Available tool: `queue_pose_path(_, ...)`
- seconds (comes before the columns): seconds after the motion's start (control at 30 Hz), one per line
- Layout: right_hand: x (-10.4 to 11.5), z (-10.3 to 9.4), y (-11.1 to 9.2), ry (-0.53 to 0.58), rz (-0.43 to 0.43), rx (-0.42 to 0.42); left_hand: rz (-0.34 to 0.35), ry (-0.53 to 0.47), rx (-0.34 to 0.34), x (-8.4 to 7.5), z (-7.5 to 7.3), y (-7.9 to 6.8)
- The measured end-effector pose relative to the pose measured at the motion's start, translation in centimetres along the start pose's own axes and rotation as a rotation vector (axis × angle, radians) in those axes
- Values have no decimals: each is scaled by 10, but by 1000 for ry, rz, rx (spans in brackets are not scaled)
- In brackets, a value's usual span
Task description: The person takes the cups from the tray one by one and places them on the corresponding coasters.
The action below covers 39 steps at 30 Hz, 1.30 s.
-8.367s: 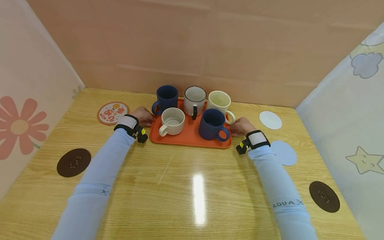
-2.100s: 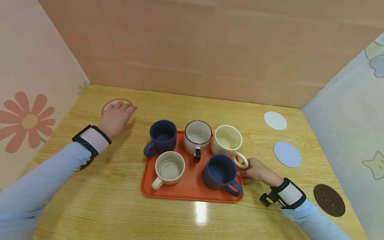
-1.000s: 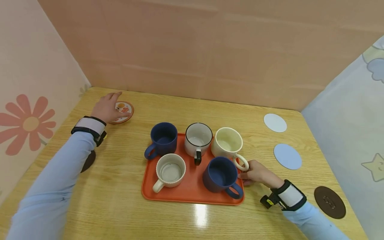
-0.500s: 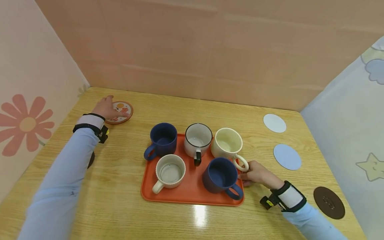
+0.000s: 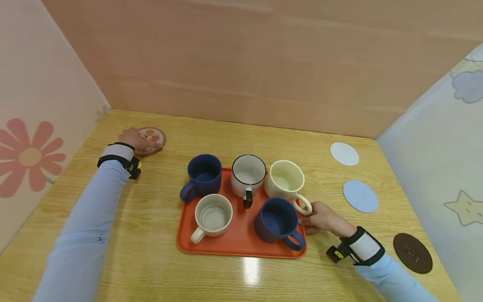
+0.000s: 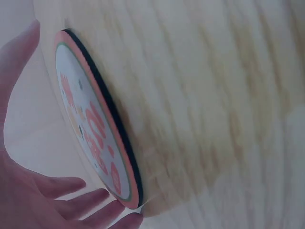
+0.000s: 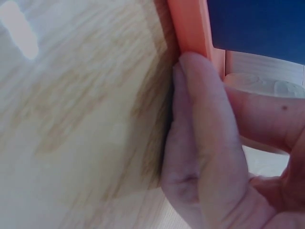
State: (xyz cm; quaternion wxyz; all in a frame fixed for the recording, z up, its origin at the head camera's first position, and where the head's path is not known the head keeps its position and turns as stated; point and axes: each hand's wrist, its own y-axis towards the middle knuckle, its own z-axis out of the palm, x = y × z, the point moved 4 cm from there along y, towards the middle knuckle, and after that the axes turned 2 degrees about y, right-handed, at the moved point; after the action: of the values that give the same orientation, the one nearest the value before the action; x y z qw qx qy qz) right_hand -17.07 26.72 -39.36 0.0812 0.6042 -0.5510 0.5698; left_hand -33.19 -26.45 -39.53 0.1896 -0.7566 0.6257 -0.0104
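Note:
At the back left lies a round printed coaster (image 5: 155,135) with an orange rim. My left hand (image 5: 133,139) is over its left side; in the left wrist view the coaster (image 6: 90,124) sits between the spread thumb and the fingertips (image 6: 129,220), which reach its edge. My right hand (image 5: 322,218) grips the right edge of an orange tray (image 5: 241,243), fingers against its side. On the tray stand two navy mugs (image 5: 205,174) (image 5: 277,224), a white mug (image 5: 241,184) with a black rim, a cream mug (image 5: 277,184) and a low off-white cup (image 5: 215,220).
Down the right side of the table lie a white disc (image 5: 344,154), a light blue disc (image 5: 360,196) and a dark brown disc (image 5: 412,253). A peach back panel (image 5: 245,63) and a patterned left panel (image 5: 49,84) border the table.
The tray with its mugs has come nearer. My left hand has left it and gone to the orange-rimmed coaster, its fingers lowering lately. My right hand stays on the tray.

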Motion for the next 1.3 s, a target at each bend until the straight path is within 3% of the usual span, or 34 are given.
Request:
queue_pose_path(0.3, 1, 0, -1, -11, 5, -9, -26, 56, 56, -2, 1, -2)
queue_pose_path(0.97, 0, 0, -3, -5, 9, -5, -39, 121, 27, -16, 5, -8)
queue_pose_path(1.3, 0, 0, -3, 2, 11, -6, 19, 101, 17, -28, 10, -6)
